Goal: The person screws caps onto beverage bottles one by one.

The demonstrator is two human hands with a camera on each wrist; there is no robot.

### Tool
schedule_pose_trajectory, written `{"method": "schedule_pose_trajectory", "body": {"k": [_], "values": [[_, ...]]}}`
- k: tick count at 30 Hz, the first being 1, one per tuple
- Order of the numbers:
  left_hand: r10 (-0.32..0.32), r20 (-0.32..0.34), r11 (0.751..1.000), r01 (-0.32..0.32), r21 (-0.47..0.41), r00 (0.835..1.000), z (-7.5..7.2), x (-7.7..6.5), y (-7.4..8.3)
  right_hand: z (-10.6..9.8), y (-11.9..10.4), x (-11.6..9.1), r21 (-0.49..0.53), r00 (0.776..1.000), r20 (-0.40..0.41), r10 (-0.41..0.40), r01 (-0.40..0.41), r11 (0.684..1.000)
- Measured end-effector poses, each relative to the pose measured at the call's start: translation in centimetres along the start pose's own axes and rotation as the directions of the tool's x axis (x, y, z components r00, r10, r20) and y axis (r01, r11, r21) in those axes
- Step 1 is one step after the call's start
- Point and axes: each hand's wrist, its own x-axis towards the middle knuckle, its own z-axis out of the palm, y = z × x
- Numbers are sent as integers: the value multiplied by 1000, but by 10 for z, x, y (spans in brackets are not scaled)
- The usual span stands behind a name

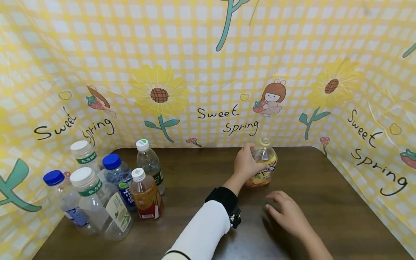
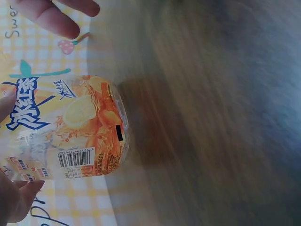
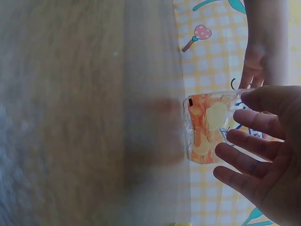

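Observation:
My left hand (image 1: 247, 164) grips a clear plastic iced tea bottle (image 1: 264, 175) by its upper side, near the back of the table. Fruit and a barcode are printed on its label, and no cap shows on its neck. Whether its base touches the table I cannot tell. The left wrist view shows the bottle (image 2: 82, 122) close up, with left-hand fingers (image 2: 21, 200) against it. My right hand (image 1: 287, 213) is in front of the bottle and to its right, apart from it. In the right wrist view the fingers of that hand (image 3: 268, 155) are spread and hold nothing.
On the left of the dark wooden table (image 1: 195, 173) several capped bottles stand close together, among them a white-capped bottle (image 1: 118, 213), a blue-capped bottle (image 1: 76, 213) and an orange-labelled bottle (image 1: 147, 202). A yellow checked cloth (image 1: 201, 65) hangs behind and along both sides.

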Motion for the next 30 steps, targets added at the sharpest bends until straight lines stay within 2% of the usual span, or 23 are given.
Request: {"method": "schedule_pose_trajectory", "body": {"k": [5,9,16,30], "values": [[39,-34,999,-38,24,999,-17,-8,-3,-1,-1,4,-1,1000,-2,-20,20,1000],[20,-49,1000,-21,-3,999,-34,-17,-8,-1,-1,3,-1,1000,13,-10,10,1000],[5,-52,1000,-6,-11,999,-56,-42,-18,-3,-4,2,3,998,52,26,-27,1000],[68,-38,998,-68,5,997,-91,-90,-35,-7,-6,5,-24,998,67,-9,11,1000]]}}
